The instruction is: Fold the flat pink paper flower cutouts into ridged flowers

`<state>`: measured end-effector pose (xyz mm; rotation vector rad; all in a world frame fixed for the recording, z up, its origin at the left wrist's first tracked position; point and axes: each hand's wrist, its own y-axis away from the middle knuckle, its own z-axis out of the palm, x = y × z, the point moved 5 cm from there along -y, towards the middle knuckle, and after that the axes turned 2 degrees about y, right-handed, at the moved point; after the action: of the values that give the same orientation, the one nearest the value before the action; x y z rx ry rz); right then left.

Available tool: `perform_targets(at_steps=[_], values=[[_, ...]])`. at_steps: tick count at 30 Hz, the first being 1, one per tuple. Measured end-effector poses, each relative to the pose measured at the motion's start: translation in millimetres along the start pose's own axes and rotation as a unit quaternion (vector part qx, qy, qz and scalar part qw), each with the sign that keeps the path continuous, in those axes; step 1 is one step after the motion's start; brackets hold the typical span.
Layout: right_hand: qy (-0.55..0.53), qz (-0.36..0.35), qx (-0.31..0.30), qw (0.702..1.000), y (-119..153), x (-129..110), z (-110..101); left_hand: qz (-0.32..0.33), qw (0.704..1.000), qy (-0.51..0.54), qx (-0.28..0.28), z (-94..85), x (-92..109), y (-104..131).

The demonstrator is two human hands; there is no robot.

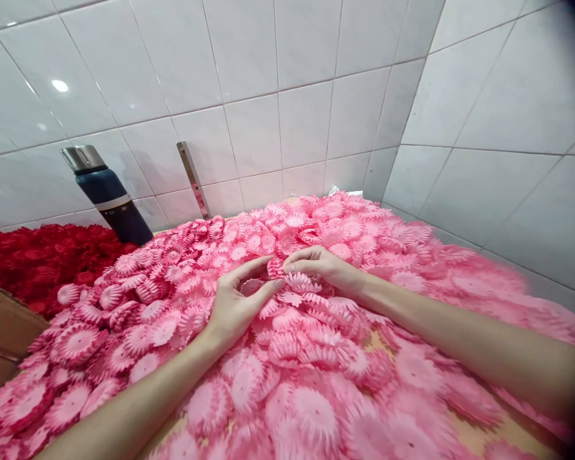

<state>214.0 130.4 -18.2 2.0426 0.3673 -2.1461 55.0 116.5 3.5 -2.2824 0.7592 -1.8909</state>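
Between my two hands, just above the heap, is a small pink fabric flower piece (275, 268) with pleated petals. My left hand (237, 297) pinches it between thumb and fingers from the left. From the right, my right hand (323, 268) meets it with thumb and forefinger pressed together at its edge. Other pink flower pieces (311, 415) lie all around and under both hands, round and frilled, several with a small hole in the middle. Those at the left are a deeper pink at the rim.
A dark blue bottle (112, 195) with a steel cap stands at the back left. Beside it lies a pile of red flower pieces (33, 262). A cardboard box (2, 338) sits at the left edge. One metal strip (192, 179) leans on the white tiled wall (253, 137).
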Motion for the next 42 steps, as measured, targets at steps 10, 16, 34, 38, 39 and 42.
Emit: perform_targets(at_steps=[10,16,34,38,39,42], values=[[0.080,-0.034,-0.039,0.995,-2.9,4.3,-1.4,0.027,1.000,0.001,-0.015,0.0,2.1,-1.0],[0.100,-0.050,-0.063,0.992,-1.8,0.4,2.9,0.049,0.998,-0.037,0.012,-2.9,4.0,-0.7],[0.086,-0.041,-0.039,0.995,-0.8,1.0,2.3,0.058,0.993,-0.095,0.026,-3.4,7.6,2.1],[0.085,-0.050,-0.045,0.994,-0.1,0.5,4.5,0.071,0.990,-0.114,0.029,-2.0,7.7,2.7],[0.082,-0.053,-0.048,0.994,0.0,0.5,5.0,0.071,0.990,-0.115,0.032,-2.1,7.3,2.7],[0.079,-0.055,-0.051,0.994,-0.2,0.9,5.9,0.065,0.990,-0.119,0.042,-3.4,6.3,3.2]])
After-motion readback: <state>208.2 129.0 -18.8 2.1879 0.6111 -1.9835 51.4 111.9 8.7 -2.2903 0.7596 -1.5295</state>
